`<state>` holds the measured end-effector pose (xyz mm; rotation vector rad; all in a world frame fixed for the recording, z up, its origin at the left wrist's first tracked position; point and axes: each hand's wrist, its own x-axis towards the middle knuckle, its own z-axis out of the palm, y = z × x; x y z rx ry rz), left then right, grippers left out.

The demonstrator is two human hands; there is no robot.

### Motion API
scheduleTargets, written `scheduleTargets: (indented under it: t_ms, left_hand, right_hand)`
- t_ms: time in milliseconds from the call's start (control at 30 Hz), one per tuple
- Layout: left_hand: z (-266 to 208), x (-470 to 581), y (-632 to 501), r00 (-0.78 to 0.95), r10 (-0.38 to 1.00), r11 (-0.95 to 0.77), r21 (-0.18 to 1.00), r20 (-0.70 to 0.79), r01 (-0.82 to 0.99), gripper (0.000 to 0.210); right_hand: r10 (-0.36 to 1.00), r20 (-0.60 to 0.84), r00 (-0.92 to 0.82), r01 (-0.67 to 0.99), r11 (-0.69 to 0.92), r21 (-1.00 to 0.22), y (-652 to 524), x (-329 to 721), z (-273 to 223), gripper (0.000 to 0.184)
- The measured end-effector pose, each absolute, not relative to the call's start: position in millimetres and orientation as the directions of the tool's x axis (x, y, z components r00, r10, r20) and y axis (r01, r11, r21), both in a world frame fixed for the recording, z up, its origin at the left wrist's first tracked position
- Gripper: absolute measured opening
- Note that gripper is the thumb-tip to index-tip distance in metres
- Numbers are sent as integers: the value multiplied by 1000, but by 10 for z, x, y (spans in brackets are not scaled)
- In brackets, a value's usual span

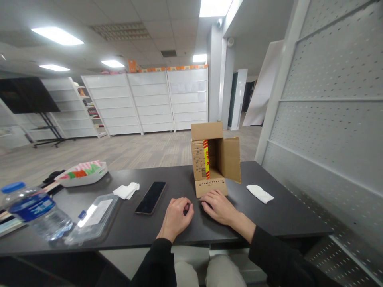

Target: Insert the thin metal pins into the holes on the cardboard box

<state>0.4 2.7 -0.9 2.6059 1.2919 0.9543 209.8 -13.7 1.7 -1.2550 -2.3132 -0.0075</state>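
A small brown cardboard box (pixel 214 159) lies on its side at 12 o'clock on the dark table (pixel 284 215), flaps open toward the person, with a red-yellow strip and dots. The right hand (pixel 220 207) lies flat, fingers touching its lower flap. The left hand (pixel 176 217), loosely curled and empty, rests just beside it at 9 o'clock.
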Motion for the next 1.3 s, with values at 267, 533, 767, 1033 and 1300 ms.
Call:
scheduleTargets:
  t_ms: [267, 533, 767, 1033, 1300]
  left_hand:
    - [-7, 0, 31, 457, 743, -644, 339, 488, 686, 19]
    - [-11, -6, 27, 451, 720, -659, 318, 527, 681, 17]
    - [-6, -3, 25, 447, 725, -655, 323, 525, 683, 15]
    - [-28, -10, 27, 441, 727, -657, 346, 525, 670, 15]
    - [-35, -11, 34, 445, 730, -658, 354, 519, 665, 15]
  right_hand:
    - [804, 559, -203, 636, 543, -549, 167, 2151, 7, 27]
    - [798, 599, 67, 518, 485, -705, 455, 2174, -73, 28]
    - [786, 618, 14, 568, 503, -652, 431, 2158, -87, 25]
    - [718, 683, -133, 601, 606, -521, 417, 2133, -80, 18]
    - [718, 680, -146, 767, 517, -380, 459, 2141, -129, 14]
